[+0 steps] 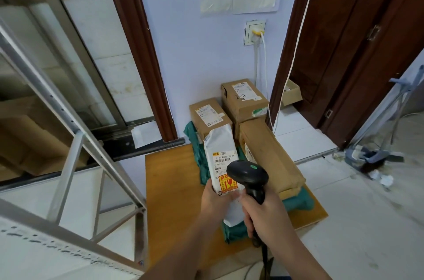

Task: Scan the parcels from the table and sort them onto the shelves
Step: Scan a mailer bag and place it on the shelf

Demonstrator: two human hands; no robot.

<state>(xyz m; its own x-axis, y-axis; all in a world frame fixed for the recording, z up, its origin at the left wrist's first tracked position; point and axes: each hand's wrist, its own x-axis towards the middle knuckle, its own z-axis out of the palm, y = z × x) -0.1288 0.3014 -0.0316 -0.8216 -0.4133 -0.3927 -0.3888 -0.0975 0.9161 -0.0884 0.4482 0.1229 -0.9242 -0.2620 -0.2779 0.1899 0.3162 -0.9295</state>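
Blue walls stand behind a small wooden table piled with boxes and green bags. The left hand grips a white parcel above the table, and the right hand is wrapped round a black scanner pointed at its label (the scanning step, I think). Next, the parcel should go to the metal shelves on the left.

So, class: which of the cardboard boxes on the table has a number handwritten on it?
The far right box by the wall: "2-4" is handwritten beside its label.
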